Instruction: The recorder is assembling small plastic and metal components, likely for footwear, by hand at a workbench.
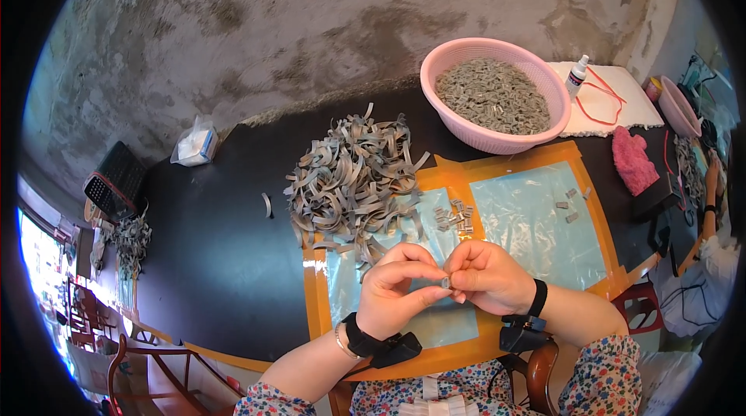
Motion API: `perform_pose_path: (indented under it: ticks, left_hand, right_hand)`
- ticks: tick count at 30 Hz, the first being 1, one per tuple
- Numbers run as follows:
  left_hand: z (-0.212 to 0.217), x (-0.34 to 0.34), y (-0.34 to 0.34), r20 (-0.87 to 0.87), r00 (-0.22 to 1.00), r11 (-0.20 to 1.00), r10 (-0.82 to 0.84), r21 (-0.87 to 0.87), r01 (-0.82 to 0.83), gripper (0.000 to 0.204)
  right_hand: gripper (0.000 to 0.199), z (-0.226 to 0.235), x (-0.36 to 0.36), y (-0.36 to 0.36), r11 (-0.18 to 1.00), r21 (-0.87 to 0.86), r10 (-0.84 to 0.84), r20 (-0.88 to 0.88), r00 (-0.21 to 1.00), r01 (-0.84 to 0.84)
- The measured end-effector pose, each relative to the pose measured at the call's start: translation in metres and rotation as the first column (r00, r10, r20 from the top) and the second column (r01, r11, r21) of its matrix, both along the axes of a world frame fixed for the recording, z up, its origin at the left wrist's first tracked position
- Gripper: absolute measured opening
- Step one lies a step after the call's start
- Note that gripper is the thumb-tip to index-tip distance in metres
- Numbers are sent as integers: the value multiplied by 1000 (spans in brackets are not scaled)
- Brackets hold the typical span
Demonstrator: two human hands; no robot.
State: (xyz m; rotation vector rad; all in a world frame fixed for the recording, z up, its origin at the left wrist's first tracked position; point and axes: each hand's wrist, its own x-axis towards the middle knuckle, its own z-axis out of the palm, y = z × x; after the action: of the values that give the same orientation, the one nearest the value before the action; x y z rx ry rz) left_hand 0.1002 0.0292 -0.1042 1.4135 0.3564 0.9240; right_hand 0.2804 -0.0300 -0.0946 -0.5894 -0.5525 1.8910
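Observation:
My left hand (398,289) and my right hand (489,276) meet fingertip to fingertip over the blue taped sheet (532,233). A small grey, shiny piece (446,282) is pinched between them, partly covered by the fingers. Just beyond my hands lies a cluster of similar short grey pieces (456,218). A tangled heap of curved grey strips (353,175) rises to the left of that cluster and overlaps the sheet. Several loose small pieces (571,205) are scattered on the sheet's right half.
A pink basket (497,142) full of small grey pieces stands at the back. Right of it are a white spray bottle (576,76) on a white board (633,109) and a pink cloth (633,161). Far left sits a black crate-like object (116,181). Another person's arm (710,198) shows at right.

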Motion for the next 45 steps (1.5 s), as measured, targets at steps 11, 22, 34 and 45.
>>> perform_pose_path:
  ticks: [11, 22, 34, 45]
  left_hand:
    - [4, -2, 0, -39, 997, 993, 60, 104, -56, 26]
    - [5, -2, 1, -51, 998, 992, 43, 124, -36, 25]
    - [3, -4, 2, -22, 998, 997, -65, 48, 66, 22]
    - [3, -2, 2, 73, 994, 994, -82, -71, 87, 21]
  right_hand:
    - [12, 2, -4, -2, 999, -20, -28, 7, 1000, 28]
    - [12, 1, 3, 1, 990, -18, 138, 8, 990, -138]
    - [12, 1, 7, 2, 978, -14, 210, -21, 977, -210]
    - [12, 2, 8, 3, 981, -10, 195, 34, 980, -195]
